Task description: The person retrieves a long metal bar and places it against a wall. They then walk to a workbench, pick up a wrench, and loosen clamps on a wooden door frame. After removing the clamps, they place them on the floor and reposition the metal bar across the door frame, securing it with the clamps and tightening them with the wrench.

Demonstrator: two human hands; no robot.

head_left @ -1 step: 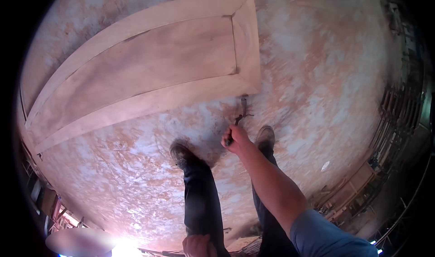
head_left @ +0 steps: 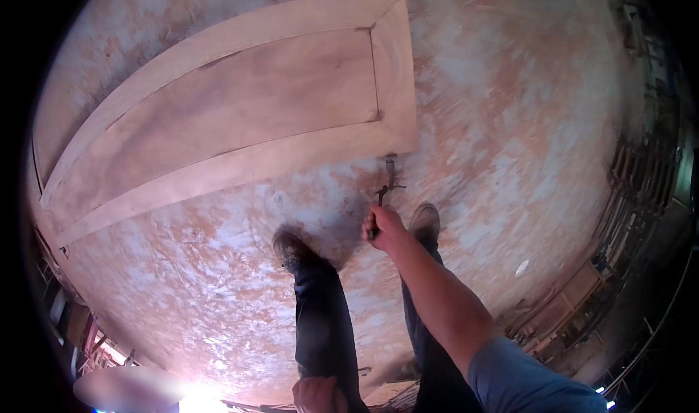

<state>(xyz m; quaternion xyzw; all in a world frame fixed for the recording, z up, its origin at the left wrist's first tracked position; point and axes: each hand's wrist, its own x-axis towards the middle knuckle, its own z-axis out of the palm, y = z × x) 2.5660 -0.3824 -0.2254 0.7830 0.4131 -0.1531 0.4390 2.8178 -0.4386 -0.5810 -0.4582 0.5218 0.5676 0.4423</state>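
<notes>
blue short sleeve (head_left: 524, 376) on a bare forearm — dark trousers (head_left: 324, 318), worn dusty shoes (head_left: 291, 247).

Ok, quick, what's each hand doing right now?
Left hand: at the lower edge by the dark trouser leg; grip cannot be told.
Right hand: closed on a dark thin metal tool.

Door panel (head_left: 233, 122) on floor (head_left: 524, 122), ahead-left.

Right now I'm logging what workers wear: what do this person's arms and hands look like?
Both hands are bare, no gloves. The right hand shows no ring or watch; its forearm is bare up to a short blue-grey sleeve at the upper arm. Only part of the left hand shows at the lower edge, against dark trousers; its arm is out of view.
</notes>
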